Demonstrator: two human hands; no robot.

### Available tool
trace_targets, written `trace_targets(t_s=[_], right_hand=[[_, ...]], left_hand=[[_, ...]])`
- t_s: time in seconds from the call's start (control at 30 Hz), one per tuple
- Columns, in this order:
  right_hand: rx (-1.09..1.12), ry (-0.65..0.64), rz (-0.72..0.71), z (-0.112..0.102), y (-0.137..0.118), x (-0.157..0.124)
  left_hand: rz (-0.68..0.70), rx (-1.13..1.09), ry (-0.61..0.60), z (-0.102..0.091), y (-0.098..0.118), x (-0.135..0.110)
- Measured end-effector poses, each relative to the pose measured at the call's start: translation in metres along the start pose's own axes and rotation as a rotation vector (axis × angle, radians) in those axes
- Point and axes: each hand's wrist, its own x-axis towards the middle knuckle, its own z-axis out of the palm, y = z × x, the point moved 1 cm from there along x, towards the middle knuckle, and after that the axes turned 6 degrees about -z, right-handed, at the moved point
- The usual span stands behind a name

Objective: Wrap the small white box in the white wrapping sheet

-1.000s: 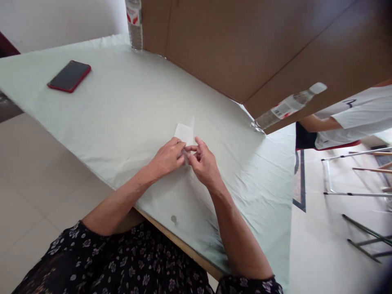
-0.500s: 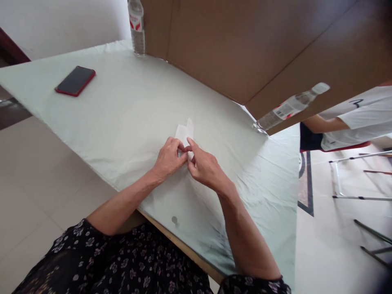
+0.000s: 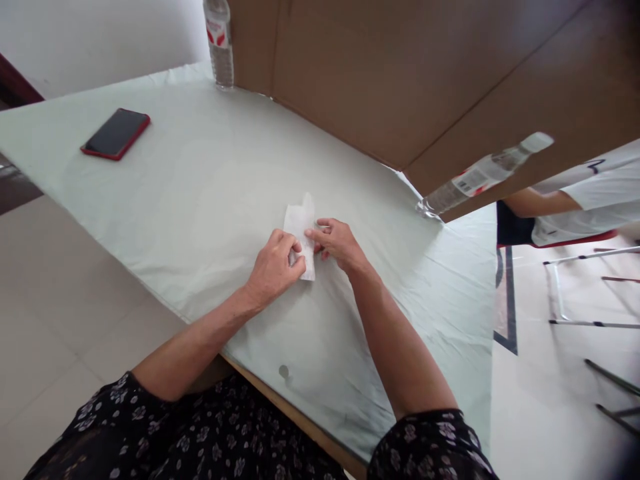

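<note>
A white strip of folded tissue (image 3: 301, 220) lies on the pale green tablecloth in front of me, a narrow flap sticking up at its far end. My left hand (image 3: 275, 265) is at its left side, fingers curled and closed on it, the thumb tip just below the index tip. At the right edge is my right hand (image 3: 340, 245), its thumb over the tissue and its fingers bent beside and partly under that edge. The fingers of both hands hide part of the tissue's sides.
A brown cardboard panel (image 3: 370, 73) stands across the table (image 3: 210, 167), with a clear water bottle (image 3: 220, 53) at its left end and another bottle (image 3: 475, 177) by its right end. A red-cased phone (image 3: 116, 133) lies at left. Beyond the panel sits a person in a white sleeve (image 3: 605, 190).
My hands, which were pinched together over the tissue, have drawn apart. The right hand has moved to the right edge, and more of the tissue shows between them, down to its near end.
</note>
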Motion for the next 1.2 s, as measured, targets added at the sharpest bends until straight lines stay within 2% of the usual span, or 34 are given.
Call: trace_targets(t_s=[0.17, 0.33, 0.57, 0.7, 0.87, 1.07, 1.2], right_hand=[[-0.040, -0.076, 0.001, 0.004, -0.009, 0.021], [-0.041, -0.172, -0.046, 0.004, -0.011, 0.030], [0.089, -0.151, -0.137, 0.013, -0.010, 0.030], [0.239, -0.108, -0.173, 0.019, -0.009, 0.027], [0.385, -0.089, -0.226, 0.017, -0.011, 0.013], [0.342, -0.127, -0.381, 0.013, -0.016, -0.019], [0.209, -0.161, -0.484, 0.013, -0.013, -0.047]], left_hand=[[0.103, 0.114, 0.003, 0.002, 0.002, -0.004], [0.174, 0.150, -0.054, 0.001, 0.000, -0.002], [0.147, 0.081, -0.076, -0.001, -0.005, 0.001], [0.116, 0.051, -0.079, -0.003, -0.005, 0.001], [0.068, 0.038, -0.105, -0.005, -0.006, 0.000], [-0.101, 0.047, 0.089, -0.007, -0.013, -0.001], [-0.048, -0.043, 0.021, -0.008, -0.019, 0.003]])
